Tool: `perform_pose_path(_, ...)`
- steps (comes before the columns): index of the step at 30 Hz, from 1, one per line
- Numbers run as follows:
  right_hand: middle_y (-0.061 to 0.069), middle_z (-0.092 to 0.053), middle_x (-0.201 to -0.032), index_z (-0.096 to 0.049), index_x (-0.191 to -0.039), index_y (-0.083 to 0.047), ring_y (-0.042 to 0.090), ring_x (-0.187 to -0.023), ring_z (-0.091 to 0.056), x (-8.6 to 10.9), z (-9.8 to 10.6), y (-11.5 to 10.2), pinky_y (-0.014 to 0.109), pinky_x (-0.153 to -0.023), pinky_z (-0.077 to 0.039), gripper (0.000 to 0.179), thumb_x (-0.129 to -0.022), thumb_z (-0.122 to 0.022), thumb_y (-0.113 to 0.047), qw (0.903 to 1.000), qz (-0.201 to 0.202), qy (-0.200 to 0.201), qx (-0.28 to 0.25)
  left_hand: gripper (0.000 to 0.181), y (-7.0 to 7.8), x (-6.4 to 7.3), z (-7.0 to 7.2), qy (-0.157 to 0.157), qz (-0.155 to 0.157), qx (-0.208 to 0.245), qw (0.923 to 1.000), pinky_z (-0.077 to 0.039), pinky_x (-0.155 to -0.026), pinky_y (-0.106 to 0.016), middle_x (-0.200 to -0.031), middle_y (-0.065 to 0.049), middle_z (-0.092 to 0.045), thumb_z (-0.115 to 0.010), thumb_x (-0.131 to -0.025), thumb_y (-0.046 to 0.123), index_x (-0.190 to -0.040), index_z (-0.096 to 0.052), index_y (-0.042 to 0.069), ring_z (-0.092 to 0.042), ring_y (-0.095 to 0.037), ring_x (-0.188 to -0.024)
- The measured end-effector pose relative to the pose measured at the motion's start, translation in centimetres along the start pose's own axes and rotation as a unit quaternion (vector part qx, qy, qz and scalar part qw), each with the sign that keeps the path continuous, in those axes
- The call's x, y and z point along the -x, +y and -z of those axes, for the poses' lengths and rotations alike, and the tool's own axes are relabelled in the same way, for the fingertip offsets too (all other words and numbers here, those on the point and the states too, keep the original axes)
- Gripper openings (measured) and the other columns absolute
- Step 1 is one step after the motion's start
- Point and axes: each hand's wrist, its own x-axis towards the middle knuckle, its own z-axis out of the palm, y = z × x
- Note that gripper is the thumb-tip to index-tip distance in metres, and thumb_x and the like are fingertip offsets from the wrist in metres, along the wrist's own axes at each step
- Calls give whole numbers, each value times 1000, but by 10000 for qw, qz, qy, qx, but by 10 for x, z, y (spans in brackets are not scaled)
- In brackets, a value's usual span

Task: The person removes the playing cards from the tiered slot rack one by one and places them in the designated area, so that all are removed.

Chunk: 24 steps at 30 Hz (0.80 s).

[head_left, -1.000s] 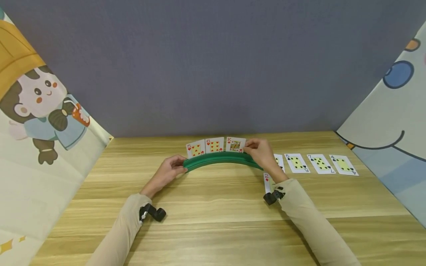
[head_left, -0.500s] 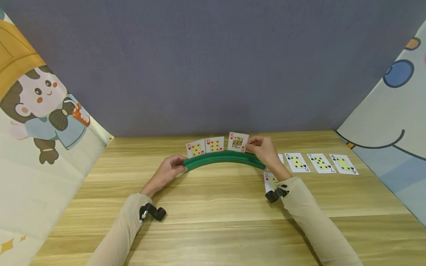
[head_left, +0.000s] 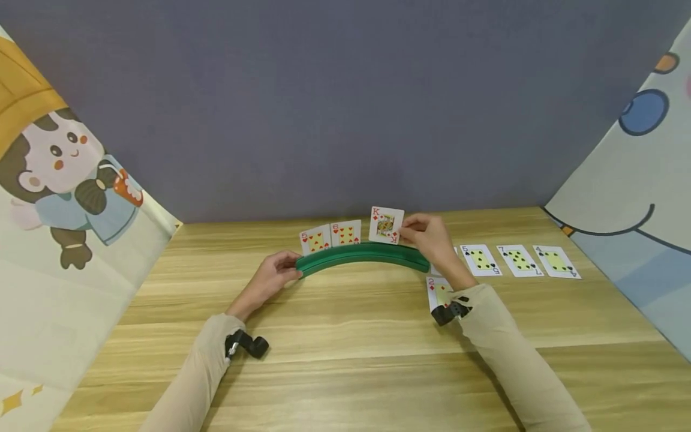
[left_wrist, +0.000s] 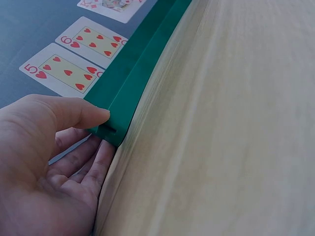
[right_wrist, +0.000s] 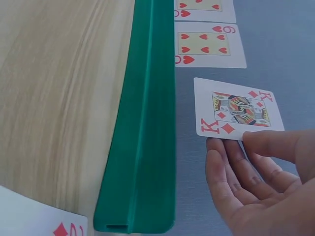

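From my head camera, the green rack [head_left: 361,253] sits on the table [head_left: 335,360] in front of the grey wall [head_left: 345,108], its middle bowed away from me. My left hand [head_left: 268,281] grips the rack's left end. My right hand [head_left: 432,240] pinches the king of diamonds [head_left: 385,225] by its right edge, holding it face toward me above the right half of the rack. The five of hearts [head_left: 315,240] and six of hearts [head_left: 346,233] stand side by side in the left half. Off to my right, a black five [head_left: 480,260], a black seven [head_left: 519,261] and a black four [head_left: 556,262] lie face up in a row. The two of diamonds [head_left: 438,290] lies nearer me, partly covered by the camera [head_left: 450,312] on my right wrist.

From my left wrist, my thumb presses on the rack's end while my fingers are tucked against it from below. The five of hearts is nearest that hand, with the six of hearts next to it; the king of diamonds is cut off at the top.

From my right wrist, my thumb and fingers pinch the king of diamonds near one corner, and a gap shows between that card and the rack. The two of diamonds is only partly in view, beside the rack's right end.
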Motion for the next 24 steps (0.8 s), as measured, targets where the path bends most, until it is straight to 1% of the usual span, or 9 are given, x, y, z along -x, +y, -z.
perform_pose_path(1,24,-70,-102,-67,-104,7,23,-83,-69,1,0,-1,32,-77,-61,17,-94,-67,-6,10000,12,-2,8,37,1,1,0,-6,-22,-23,10000,-54,-96,-31,-122,-25,-62,-69,-88,-1,-123,-60,-7,-62,-36,-112)
perform_pose_path(5,24,-70,-104,-66,-106,7,26,-87,-70,5,2,-7,28,-76,-60,18,-95,-66,-7,10000,24,-58,-74,37,5,4,2,42,82,-64,9999,-54,-97,-35,-122,-24,-62,-69,-88,-1,-123,-60,-7,-62,-36,-111)
perform_pose_path(8,23,-70,-104,-66,-107,6,27,-88,-70,10,4,-11,32,-78,-61,18,-95,-66,-7,9999,18,-78,-128,38,7,5,1,17,131,-48,9999,-53,-98,-36,-123,-24,-62,-69,-88,-1,-124,-59,-6,-61,-36,-112)
perform_pose_path(11,22,-70,-103,-66,-106,5,26,-88,-70,15,5,-13,39,-81,-61,17,-95,-66,-7,9999,82,-111,-93,40,8,6,0,-17,81,-8,10000,-53,-98,-35,-125,-25,-61,-69,-88,0,-126,-58,-7,-61,-37,-114)
perform_pose_path(16,22,-70,-102,-66,-108,5,24,-88,-69,27,9,-13,41,-83,-60,18,-95,-66,-8,9996,161,-252,9,40,8,6,1,-15,29,75,10000,-53,-99,-35,-126,-26,-60,-68,-89,-1,-126,-57,-8,-60,-38,-115)
perform_pose_path(21,23,-70,-102,-67,-110,6,24,-87,-70,40,22,-11,39,-82,-60,21,-95,-66,-10,9992,281,-271,84,39,8,5,1,-46,60,49,10000,-52,-98,-34,-125,-24,-61,-69,-89,0,-126,-58,-7,-60,-36,-114)
perform_pose_path(24,23,-71,-102,-67,-109,6,23,-85,-71,48,31,-9,31,-78,-61,22,-95,-67,-11,9991,299,-228,195,38,7,4,0,-33,77,64,9999,-53,-98,-33,-124,-24,-61,-69,-88,-1,-125,-58,-6,-61,-36,-113)
